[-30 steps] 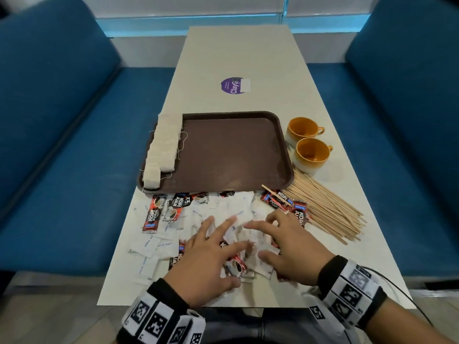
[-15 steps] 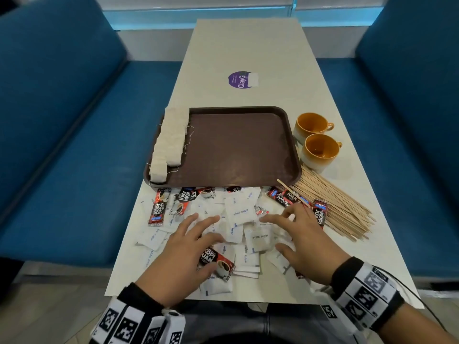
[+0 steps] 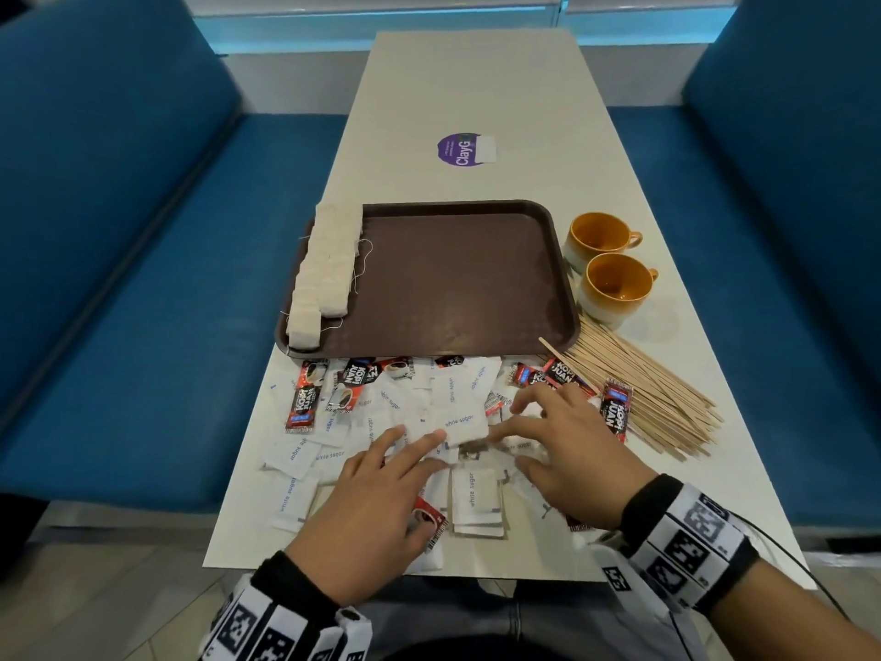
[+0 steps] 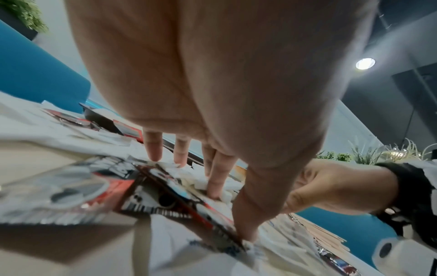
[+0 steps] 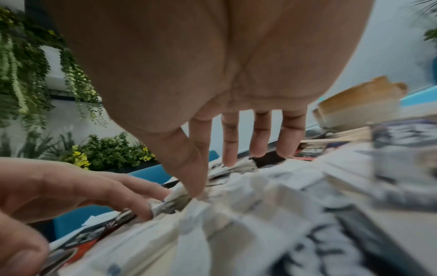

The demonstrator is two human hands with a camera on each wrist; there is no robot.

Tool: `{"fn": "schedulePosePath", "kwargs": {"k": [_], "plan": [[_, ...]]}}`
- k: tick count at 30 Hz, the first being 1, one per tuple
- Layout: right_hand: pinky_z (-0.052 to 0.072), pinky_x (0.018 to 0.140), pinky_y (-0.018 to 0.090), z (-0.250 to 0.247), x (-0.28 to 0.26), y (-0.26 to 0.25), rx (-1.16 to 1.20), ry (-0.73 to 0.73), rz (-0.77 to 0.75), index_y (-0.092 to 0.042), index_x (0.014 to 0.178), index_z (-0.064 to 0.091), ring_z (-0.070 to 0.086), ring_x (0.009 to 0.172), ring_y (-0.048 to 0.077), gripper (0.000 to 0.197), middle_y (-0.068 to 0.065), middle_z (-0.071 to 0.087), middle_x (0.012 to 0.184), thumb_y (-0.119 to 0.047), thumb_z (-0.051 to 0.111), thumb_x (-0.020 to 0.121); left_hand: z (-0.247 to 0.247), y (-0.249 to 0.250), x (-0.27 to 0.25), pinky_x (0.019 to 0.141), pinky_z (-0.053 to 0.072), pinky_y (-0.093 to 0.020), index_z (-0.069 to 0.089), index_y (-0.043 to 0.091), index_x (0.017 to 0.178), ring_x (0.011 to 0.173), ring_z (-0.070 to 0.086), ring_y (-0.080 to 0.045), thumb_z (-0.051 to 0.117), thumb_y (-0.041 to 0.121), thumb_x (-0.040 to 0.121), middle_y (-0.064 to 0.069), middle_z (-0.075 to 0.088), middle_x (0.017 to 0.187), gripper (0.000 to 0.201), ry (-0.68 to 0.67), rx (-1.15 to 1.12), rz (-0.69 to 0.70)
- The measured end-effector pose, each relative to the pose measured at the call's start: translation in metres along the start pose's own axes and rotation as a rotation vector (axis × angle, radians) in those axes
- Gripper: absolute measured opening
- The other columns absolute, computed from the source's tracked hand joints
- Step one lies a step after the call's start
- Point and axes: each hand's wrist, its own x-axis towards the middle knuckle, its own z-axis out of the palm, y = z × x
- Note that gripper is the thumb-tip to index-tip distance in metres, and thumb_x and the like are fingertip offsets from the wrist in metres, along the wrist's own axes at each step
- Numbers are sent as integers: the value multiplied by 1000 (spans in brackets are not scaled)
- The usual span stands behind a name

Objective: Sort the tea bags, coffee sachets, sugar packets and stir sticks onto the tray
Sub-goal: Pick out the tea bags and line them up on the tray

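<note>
Our left hand [image 3: 367, 508] lies flat with its grip spread, fingertips pressing on the white sugar packets [image 3: 460, 424] near the middle of the counter's near edge, while the thumb rests beside a red coffee sachet [image 3: 429, 520]; it pinches nothing that we can see. Our right hand [image 3: 567, 450] mirrors it just to the right, grip likewise spread and fingers lowered onto the same heap, holding nothing. We judge that both hands are fanned out like this to spread and comb the mixed pile, so that one kind can be told from another before anything is lifted; the blur around the fingertips in the wrist views keeps us from saying more. Outward from the hands, sugar packets and coffee sachets [image 3: 301, 403] lie jumbled together along the near part of the counter [image 3: 476, 88], reaching up to the tray's near rim. The stir sticks [image 3: 643, 388] lie in a loose fan toward the counter's right edge, some touching the tray's near right corner, probably left there because they are easy to gather in one go later. On the brown tray [image 3: 476, 279], in the middle of the counter, the tea bags [image 3: 329, 264] already stand in a row along its left rim, which leaves the rest of the tray bare for the other three kinds. Two orange cups [image 3: 610, 264] stand just beside the tray's right rim, apart from the sorting.
</note>
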Motion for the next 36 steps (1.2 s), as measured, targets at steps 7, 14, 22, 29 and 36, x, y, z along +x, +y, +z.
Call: {"fn": "schedulePosePath", "kwargs": {"k": [7, 14, 22, 29, 36], "plan": [[33, 105, 33, -4, 25, -29, -71, -21, -45, -46, 127, 61, 29, 120, 13, 29, -17, 40, 129, -43, 55, 99, -2, -3, 2, 127, 15, -35, 3, 31, 163, 153, -7, -8, 50, 51, 99, 30, -11, 164, 82, 99, -84, -35], [40, 102, 34, -4, 46, -35, -86, -9, -21, -40, 120, 64, 36, 114, 14, 34, -10, 45, 117, -53, 69, 88, -13, -11, 0, 121, 6, -17, 6, 32, 163, 150, 0, 2, 66, 41, 95, 30, -3, 164, 91, 253, -277, -9], [41, 89, 28, -4, 53, -36, -117, 0, -34, -37, 109, 73, 41, 108, 14, 17, -9, 47, 111, -42, 64, 95, -27, -16, -6, 122, 3, -17, 17, 29, 162, 152, 6, -3, 60, 41, 96, 28, 6, 165, 80, 372, -280, 28], [45, 82, 24, -24, 50, -22, 220, 67, 12, -32, 93, 76, 53, 93, 4, 6, -16, 56, 100, -37, 74, 91, -9, -29, -16, 124, 24, -39, 30, 35, 157, 152, 7, -10, 49, 50, 95, 28, 19, 162, 66, 165, -108, -65], [52, 77, 27, -48, 36, -34, 501, 193, 11, -33, 88, 71, 66, 70, 4, 5, -28, 68, 80, -30, 74, 92, -22, -15, -7, 109, 28, -12, 54, 32, 132, 128, 37, 1, 64, 35, 96, 23, 49, 132, 37, 397, -261, -15]]}}
